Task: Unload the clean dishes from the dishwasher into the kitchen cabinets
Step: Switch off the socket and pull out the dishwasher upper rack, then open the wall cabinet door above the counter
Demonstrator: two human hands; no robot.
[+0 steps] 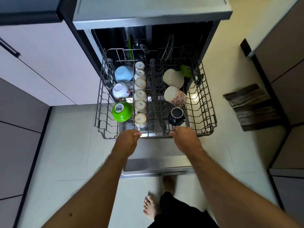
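Observation:
The dishwasher's wire upper rack is pulled out over the open door. Upside down on its left side are a light blue bowl, a white flowered bowl and a green bowl. Several small white cups form a row down the middle. On the right lie a white mug, a red-patterned mug, a dark blue cup and a green cup. My left hand and my right hand curl over the rack's front rail.
A green plate and dark cookware stand deeper inside the dishwasher. Pale cabinet fronts are at the left and more cabinets at the right. A grey striped mat lies on the tiled floor at the right. My bare feet are behind the door.

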